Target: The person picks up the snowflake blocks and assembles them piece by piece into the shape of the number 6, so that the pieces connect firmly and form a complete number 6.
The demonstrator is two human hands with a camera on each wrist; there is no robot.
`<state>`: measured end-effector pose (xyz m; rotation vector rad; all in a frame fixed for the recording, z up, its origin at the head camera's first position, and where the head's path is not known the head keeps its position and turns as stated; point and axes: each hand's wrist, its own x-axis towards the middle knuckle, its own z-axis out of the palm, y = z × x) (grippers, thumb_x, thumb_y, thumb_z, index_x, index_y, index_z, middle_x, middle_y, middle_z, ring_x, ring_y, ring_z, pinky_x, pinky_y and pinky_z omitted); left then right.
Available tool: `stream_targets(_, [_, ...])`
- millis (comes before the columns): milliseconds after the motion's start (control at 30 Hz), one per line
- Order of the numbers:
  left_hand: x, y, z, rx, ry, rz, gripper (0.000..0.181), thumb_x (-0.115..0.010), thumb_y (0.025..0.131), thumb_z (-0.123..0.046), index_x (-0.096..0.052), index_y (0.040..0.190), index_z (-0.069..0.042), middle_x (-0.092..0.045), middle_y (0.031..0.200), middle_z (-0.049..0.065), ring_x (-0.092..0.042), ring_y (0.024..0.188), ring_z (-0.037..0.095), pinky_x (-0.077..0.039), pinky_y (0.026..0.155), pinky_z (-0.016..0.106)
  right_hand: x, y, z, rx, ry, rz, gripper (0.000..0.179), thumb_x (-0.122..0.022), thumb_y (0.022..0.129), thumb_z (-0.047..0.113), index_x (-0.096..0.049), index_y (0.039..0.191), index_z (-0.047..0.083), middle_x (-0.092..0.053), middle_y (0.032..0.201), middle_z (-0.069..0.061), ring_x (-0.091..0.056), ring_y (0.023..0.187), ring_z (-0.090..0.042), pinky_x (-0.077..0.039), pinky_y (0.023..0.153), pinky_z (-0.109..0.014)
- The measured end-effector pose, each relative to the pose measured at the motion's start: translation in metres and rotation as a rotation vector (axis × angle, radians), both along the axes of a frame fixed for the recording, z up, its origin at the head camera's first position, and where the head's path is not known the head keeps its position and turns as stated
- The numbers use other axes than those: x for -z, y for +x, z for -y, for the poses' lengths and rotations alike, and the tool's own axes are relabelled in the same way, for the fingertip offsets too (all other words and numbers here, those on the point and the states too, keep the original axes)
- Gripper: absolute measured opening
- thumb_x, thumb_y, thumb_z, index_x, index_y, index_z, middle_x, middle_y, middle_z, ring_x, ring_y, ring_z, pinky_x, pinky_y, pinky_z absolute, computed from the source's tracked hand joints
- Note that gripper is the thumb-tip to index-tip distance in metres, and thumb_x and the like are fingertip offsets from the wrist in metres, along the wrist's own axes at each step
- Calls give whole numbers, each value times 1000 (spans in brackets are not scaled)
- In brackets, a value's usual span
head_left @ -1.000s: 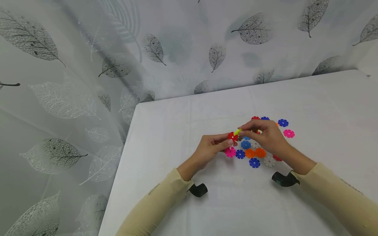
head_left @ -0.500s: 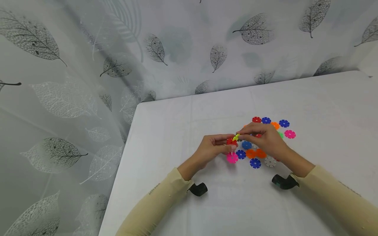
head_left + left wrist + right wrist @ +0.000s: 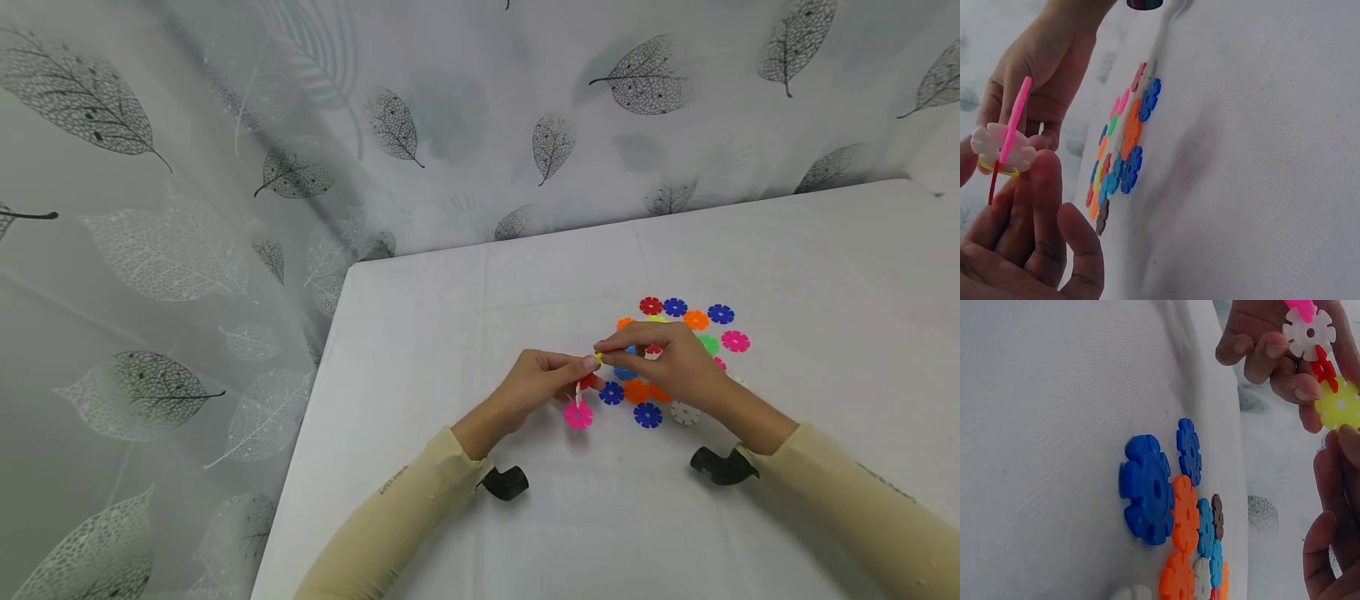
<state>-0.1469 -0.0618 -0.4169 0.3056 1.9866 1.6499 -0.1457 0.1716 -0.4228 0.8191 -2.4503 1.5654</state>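
Above the table, my left hand (image 3: pixel 534 386) holds a short chain of notched plastic flower discs by its red disc (image 3: pixel 1324 367). From that red disc the chain runs through a white disc (image 3: pixel 1299 342) to a pink disc (image 3: pixel 578 415), which hangs lowest in the head view. My right hand (image 3: pixel 686 364) pinches a yellow disc (image 3: pixel 1337 407) between thumb and forefinger. The yellow disc's edge meets the red one, crosswise to it. In the head view, fingers cover most of the red and yellow discs.
Loose flower discs lie spread on the white table (image 3: pixel 420 350), among them a blue disc (image 3: pixel 648 415), an orange disc (image 3: pixel 636 391) and a brown disc (image 3: pixel 1217 516). A leaf-print curtain (image 3: pixel 450 125) hangs behind and to the left. Dark curved pieces (image 3: pixel 505 482) stick out by both sleeve cuffs.
Both hands have lowered slightly and the left has turned, so the chain's pink disc hangs lower. The yellow disc has tilted edge-on to the head camera. The loose discs stay put.
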Motion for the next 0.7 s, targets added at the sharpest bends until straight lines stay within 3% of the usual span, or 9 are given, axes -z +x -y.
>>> stream_targets(233, [1,1,0,-47,21,21,36,-66,100,-30,-72,124,-4,-76,103,10,-69,84,18,-58,82,37,-4,0,-6,125,-11,88,25,-68,98,13,-73,123,12,-74,111,1,-65,91,-12,-53,75,-21])
stream_targets(567, [0,3,-1,-153,43,22,38,-71,97,-30,-71,126,-6,-75,103,3,-71,92,18,-58,86,42,-16,-12,-27,325,-66,20,34,-68,98,9,-67,132,10,-65,125,-11,-63,94,4,-48,79,-9])
stream_targets(700, [0,2,-1,-177,40,15,38,-71,97,-31,-70,129,-10,-74,107,-1,-70,95,18,-57,87,43,-20,-15,-39,383,-87,28,34,-65,100,10,-66,134,9,-62,124,-7,-63,93,5,-48,79,-8])
